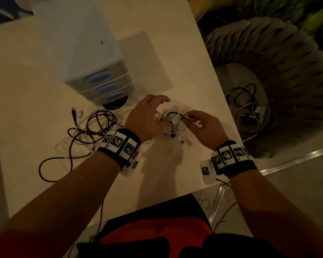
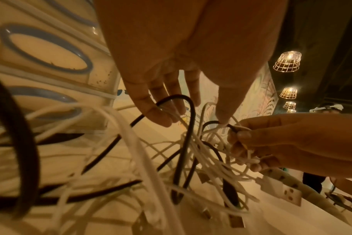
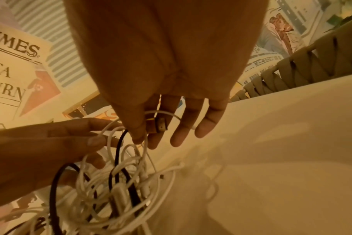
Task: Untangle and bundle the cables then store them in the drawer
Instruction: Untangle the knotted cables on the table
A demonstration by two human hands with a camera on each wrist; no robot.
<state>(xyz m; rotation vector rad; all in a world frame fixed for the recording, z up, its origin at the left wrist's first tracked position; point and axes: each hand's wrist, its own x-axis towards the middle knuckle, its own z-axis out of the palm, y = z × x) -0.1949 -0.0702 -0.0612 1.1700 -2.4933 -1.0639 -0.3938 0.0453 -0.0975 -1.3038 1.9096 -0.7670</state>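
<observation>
Tangle of white and black cables (image 1: 172, 125), frame centre, on white table (image 1: 45, 75). Left hand (image 1: 147, 116) pinching strands of it; right hand (image 1: 203, 125) pinching a black loop. Loose cables (image 1: 86, 131) at left. Drawer unit (image 1: 101, 84), upper left, drawers closed.

Two hands (image 1: 147, 116) (image 1: 203, 127), one drawer unit (image 1: 101, 86) with three drawers, one cable tangle (image 1: 172, 125) beside it, four hanging lamps (image 2: 287, 62).
</observation>
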